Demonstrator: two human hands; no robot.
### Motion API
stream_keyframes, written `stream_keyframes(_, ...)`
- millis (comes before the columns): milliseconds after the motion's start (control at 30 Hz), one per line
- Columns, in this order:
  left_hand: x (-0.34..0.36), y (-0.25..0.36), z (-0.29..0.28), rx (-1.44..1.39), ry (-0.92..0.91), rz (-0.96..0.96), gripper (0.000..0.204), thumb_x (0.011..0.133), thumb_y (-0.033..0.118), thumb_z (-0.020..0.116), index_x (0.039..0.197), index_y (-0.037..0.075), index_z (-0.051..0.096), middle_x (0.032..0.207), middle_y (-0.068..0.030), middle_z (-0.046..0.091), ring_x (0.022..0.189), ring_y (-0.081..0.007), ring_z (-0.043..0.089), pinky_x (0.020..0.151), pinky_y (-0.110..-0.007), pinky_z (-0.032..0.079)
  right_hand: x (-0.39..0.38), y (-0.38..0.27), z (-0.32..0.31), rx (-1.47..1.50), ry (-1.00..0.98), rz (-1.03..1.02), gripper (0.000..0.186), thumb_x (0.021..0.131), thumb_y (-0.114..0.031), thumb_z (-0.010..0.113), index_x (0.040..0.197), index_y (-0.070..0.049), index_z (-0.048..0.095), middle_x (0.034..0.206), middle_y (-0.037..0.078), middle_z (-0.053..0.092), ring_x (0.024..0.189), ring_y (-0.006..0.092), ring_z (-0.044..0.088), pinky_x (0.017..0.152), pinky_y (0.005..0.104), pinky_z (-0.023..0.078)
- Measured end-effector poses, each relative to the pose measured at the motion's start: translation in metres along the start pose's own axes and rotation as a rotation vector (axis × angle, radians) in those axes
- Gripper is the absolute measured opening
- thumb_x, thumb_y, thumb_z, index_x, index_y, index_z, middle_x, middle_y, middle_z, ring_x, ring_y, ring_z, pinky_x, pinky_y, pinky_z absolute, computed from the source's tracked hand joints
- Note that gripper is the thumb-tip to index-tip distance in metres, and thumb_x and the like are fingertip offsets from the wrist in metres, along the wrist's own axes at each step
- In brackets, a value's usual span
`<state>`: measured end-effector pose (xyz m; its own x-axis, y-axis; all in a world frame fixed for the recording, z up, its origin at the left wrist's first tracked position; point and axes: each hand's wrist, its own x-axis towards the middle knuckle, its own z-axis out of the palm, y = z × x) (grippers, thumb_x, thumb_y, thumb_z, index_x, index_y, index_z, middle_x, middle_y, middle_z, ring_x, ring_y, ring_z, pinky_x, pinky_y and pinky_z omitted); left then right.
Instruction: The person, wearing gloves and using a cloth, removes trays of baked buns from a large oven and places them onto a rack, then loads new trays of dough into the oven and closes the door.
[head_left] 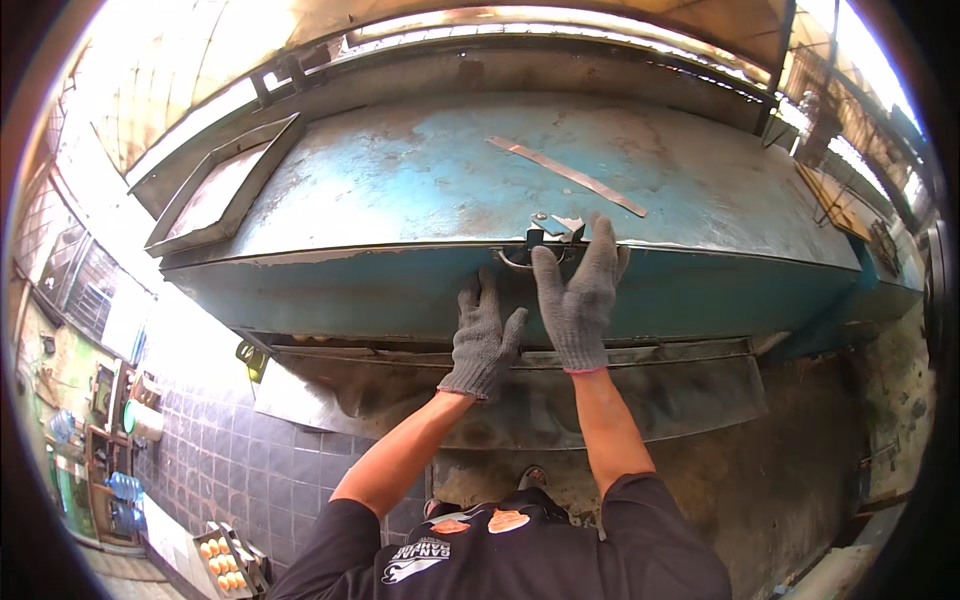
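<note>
Head view: our R hand, in a grey knit glove, is open at the top front edge of the blue metal box, fingers reaching past the edge, thumb apart, by the small bracket. Can't tell if the thumb touches the curved handle just below it. Our L hand, same type of glove, is also open, fingers up, lower & to the left against or just off the front panel; contact's unclear. We see neither hand closed on anything. Gloves are prob. for heat or rough metal; hands sit near the handle prob. b/c the panel is easiest to control there.

Further out, a flat metal strip lies slantwise on the box top behind the bracket, maybe kept handy. A rimmed tray sits at the top's L end, prob. parked clear of the handle. Below the panel, a metal ledge juts toward us, maybe as a rest or catch. Lower L, well apart, we've got a tray w/ round golden pieces, maybe buns.
</note>
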<state>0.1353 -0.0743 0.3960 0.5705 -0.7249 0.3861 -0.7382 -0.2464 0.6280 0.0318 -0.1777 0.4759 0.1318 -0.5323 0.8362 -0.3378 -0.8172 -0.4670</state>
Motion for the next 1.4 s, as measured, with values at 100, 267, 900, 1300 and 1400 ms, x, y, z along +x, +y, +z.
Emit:
stream_keyframes(100,0.0,0.0,0.008,0.238,-0.044,0.085,0.09,0.097,0.041,0.065,0.162,-0.001,0.018,0.155,-0.0293,0.036,0.142,-0.0476,0.039,0.113,-0.049,0.042,-0.004,-0.014,0.011,0.249,-0.136,0.112,0.084,0.09,-0.027,0.079,0.151,0.009,0.034,0.144,0.026,0.052,0.135,0.043,0.048,0.118,0.0511,0.034)
stream_keyframes(267,-0.005,-0.001,0.021,0.367,-0.013,0.251,0.086,0.097,0.033,0.067,0.163,0.004,0.021,0.156,-0.0254,0.037,0.142,-0.0442,0.041,0.114,-0.049,0.042,-0.028,-0.01,0.021,0.39,-0.028,-0.006,0.082,0.09,-0.02,0.079,0.151,0.008,0.034,0.142,0.028,0.049,0.133,0.0436,0.049,0.112,0.0494,0.041)
stream_keyframes(900,-0.05,-0.06,0.219,0.264,-0.758,0.169,0.049,0.1,0.023,0.056,0.143,0.002,0.052,0.133,-0.0255,0.061,0.113,-0.0427,0.064,0.099,-0.051,0.052,-0.437,0.287,-0.091,1.449,0.18,1.969,0.052,0.106,-0.049,0.052,0.138,-0.008,0.06,0.138,0.006,0.063,0.127,0.0202,0.058,0.109,0.0422,0.046)
stream_keyframes(1300,-0.041,-0.058,0.202,0.495,-0.485,0.413,0.032,0.092,0.012,0.057,0.12,0.004,0.068,0.117,-0.0215,0.068,0.106,-0.0355,0.067,0.091,-0.043,0.056,-0.233,0.262,-0.042,1.552,0.152,1.684,0.068,0.106,-0.059,0.043,0.136,0.001,0.053,0.139,0.016,0.056,0.129,0.0288,0.052,0.113,0.0411,0.037)
stream_keyframes(1400,-0.049,-0.071,0.219,0.514,-0.514,0.319,0.036,0.093,0.012,0.058,0.127,0.005,0.066,0.113,-0.0193,0.069,0.099,-0.0324,0.068,0.087,-0.039,0.058,-0.231,0.282,-0.013,1.596,0.211,1.677,0.07,0.107,-0.06,0.039,0.129,0.005,0.054,0.131,0.019,0.055,0.123,0.0293,0.051,0.113,0.041,0.035)
